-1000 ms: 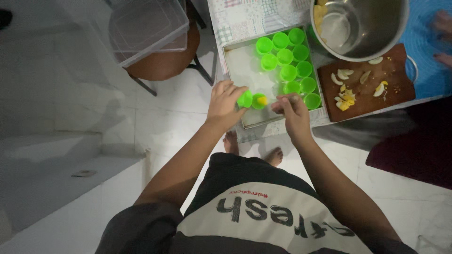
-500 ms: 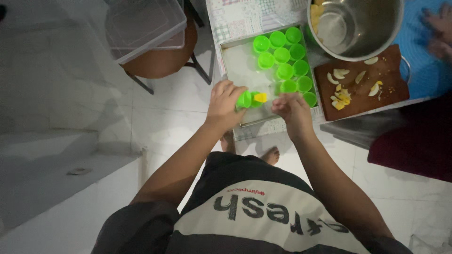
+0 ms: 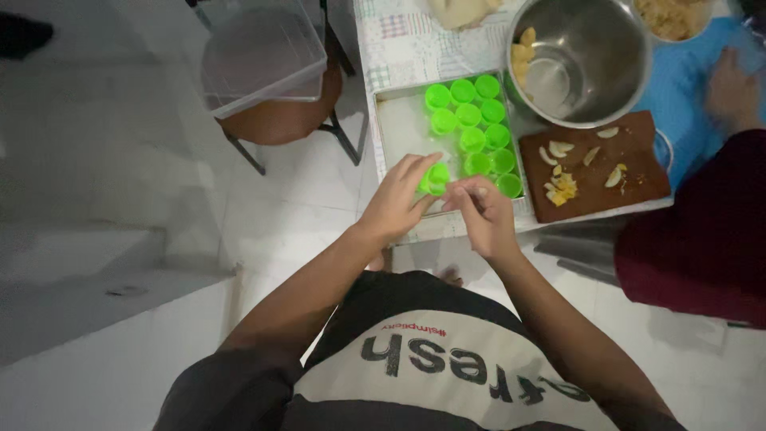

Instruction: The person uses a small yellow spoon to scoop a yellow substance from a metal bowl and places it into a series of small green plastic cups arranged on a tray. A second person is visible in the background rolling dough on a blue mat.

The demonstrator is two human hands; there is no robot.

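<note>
From the head camera looking down, we see our left hand closed around a small green cup at the near edge of a metal tray. Our right hand sits just beside it, fingertips pinched together near the cup's rim. More green cups fill the tray's right side. Beyond stand a steel bowl and a wooden cutting board with fruit slices.
</note>
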